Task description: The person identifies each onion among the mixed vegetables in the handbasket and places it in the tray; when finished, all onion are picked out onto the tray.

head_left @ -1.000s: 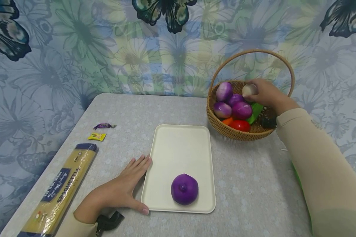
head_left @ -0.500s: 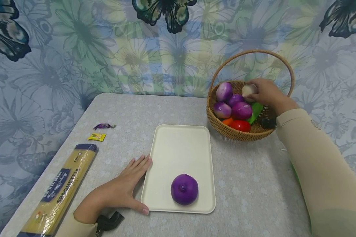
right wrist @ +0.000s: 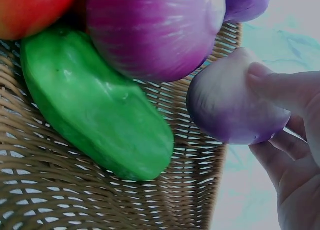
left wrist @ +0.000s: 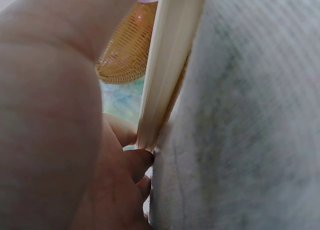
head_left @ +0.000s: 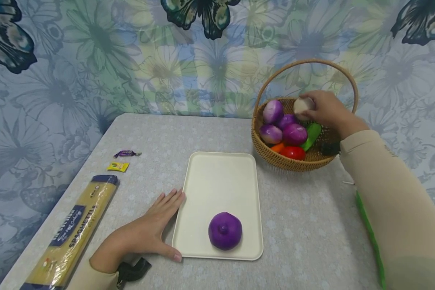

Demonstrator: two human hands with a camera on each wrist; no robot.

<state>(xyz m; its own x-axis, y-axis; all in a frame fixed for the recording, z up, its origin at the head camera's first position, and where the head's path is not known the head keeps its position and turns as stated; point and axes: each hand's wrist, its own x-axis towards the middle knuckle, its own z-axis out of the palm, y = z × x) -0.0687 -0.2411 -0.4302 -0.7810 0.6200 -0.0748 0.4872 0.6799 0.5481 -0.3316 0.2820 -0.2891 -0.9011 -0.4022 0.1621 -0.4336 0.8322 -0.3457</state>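
Table [head_left: 217,135]: right grip [head_left: 330,109] holds pale onion [right wrist: 227,103] slightly higher.

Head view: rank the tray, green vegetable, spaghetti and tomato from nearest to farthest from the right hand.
1. Green vegetable: in the basket, just below the right hand in the picture.
2. Tomato: at the basket's near side.
3. Tray: outside the basket, to its left.
4. Spaghetti: far left of the table.

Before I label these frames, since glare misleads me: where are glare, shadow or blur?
Head: glare on the spaghetti pack, shadow beside the right sleeve; left wrist: tablecloth blurred beside the tray; right wrist: highlights on the green vegetable, backdrop washed out behind the right hand.
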